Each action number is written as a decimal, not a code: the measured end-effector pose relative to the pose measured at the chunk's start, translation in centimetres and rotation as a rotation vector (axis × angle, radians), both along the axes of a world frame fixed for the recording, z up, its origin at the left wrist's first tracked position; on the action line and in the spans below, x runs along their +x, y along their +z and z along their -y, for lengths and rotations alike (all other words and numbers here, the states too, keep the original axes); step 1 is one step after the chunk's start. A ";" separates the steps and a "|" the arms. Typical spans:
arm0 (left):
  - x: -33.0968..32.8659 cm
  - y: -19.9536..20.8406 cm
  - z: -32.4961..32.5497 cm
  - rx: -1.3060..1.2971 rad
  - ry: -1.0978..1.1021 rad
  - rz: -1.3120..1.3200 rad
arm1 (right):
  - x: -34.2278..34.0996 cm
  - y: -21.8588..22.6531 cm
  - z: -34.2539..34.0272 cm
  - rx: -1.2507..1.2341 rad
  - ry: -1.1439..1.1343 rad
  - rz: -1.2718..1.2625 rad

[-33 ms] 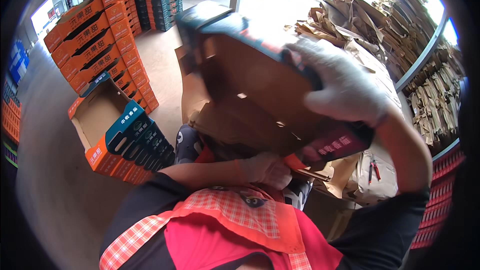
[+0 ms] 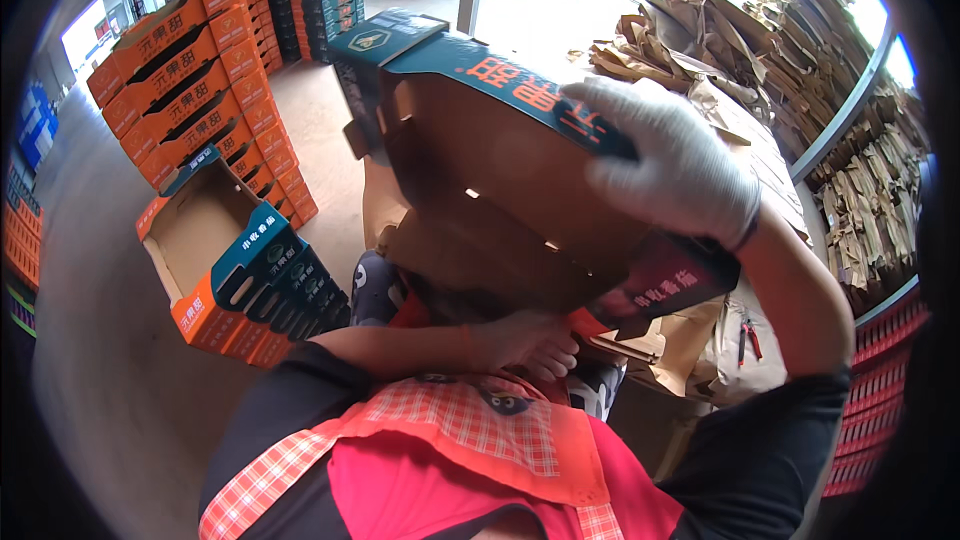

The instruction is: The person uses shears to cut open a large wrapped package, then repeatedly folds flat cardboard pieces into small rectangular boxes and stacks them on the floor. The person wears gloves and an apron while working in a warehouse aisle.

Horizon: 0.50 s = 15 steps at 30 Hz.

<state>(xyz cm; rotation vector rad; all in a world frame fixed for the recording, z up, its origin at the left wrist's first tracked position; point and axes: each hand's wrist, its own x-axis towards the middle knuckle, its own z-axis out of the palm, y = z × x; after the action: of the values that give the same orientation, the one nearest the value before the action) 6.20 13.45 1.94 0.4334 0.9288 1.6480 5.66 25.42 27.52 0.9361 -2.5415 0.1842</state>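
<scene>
A partly folded cardboard box [image 2: 480, 160], brown inside with teal and orange printed outer walls, is tilted up in front of me. My right hand [image 2: 680, 160], in a white glove, grips its upper right wall, thumb on the inner side and fingers over the outer face. My left hand [image 2: 540, 344] is closed, fingers curled, at the box's lower edge beside an orange flap [image 2: 588, 323]. What lies inside its fingers is hidden. Left of the box stands a stack of nested teal and orange boxes [image 2: 265, 275].
Tall orange box stacks [image 2: 190, 90] rise at the far left, with teal stacks [image 2: 315, 0] behind. Piles of flat brown cardboard [image 2: 700, 40] fill the right, beside a grey metal post [image 2: 845, 110]. Red-handled pruning shears [image 2: 747, 340] lie on brown paper. Red crates [image 2: 888, 380] stand far right.
The box has shifted slightly to the left and its upper wall has tipped, showing more of the printed outer face. My right hand moved left with it. The left hand has barely moved.
</scene>
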 end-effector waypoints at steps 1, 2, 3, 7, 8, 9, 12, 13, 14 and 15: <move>0.1 2.0 1.5 0.041 0.064 -0.458 | -1.1 0.0 -0.9 -0.223 -0.075 0.029; 0.1 4.4 2.9 0.125 0.327 -0.987 | -2.4 -0.3 -1.8 -0.408 -0.284 0.142; -0.1 7.2 4.0 0.388 0.787 -1.680 | -3.1 -1.0 -2.4 -0.701 -0.293 0.150; -4.2 18.5 3.3 -0.111 0.822 -2.346 | -4.1 -1.2 -4.9 -0.274 -0.120 -0.206; -5.2 20.3 2.1 -0.387 0.685 -2.298 | -3.6 -0.9 -5.0 -0.194 -0.210 -0.253; -6.6 21.9 1.2 -0.405 0.502 -2.184 | -3.0 -0.5 -5.2 -0.059 -0.215 -0.321; -8.3 23.7 -0.3 -0.391 0.337 -2.209 | -1.1 0.5 -5.7 -0.143 -0.422 -0.410; -8.7 23.7 -0.5 -0.372 0.291 -2.194 | -0.4 0.8 -6.2 -0.121 -0.524 -0.259; -8.8 23.6 -0.5 -0.348 0.256 -2.153 | 0.2 1.1 -6.8 -0.134 -0.681 -0.139; -8.9 23.4 -0.5 -0.282 0.299 -2.136 | 0.4 1.4 -7.3 -0.132 -0.584 -0.080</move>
<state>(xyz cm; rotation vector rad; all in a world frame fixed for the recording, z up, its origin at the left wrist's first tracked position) -2.71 13.96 25.33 2.0190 2.6979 0.6546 6.10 32.77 28.88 0.1268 -2.5695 0.1299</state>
